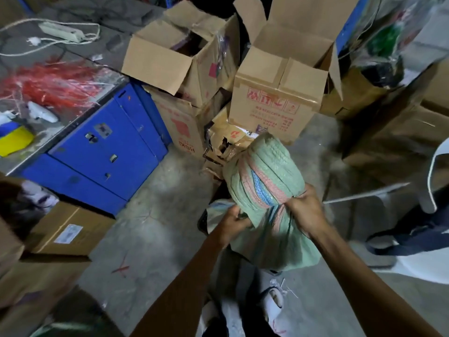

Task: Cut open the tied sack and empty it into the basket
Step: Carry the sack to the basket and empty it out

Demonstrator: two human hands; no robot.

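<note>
A pale green woven sack [264, 176] with pink and blue stripes is held up in front of me, bulging at its far end. My right hand [307, 210] is clenched around its gathered, tied neck. My left hand [234, 222] grips the sack's lower left side near the neck. Loose sack cloth hangs below both hands. A dark basket rim [202, 223] peeks out under the sack, just left of my left hand; most of it is hidden. No cutting tool shows in either hand.
Open cardboard boxes [274, 93] are stacked just beyond the sack. A blue cabinet [107, 152] stands to the left, with red strands [56, 83] on its top. A sealed carton [70, 229] sits lower left. Another person's legs [425, 229] are at the right. My feet [272, 302] are below.
</note>
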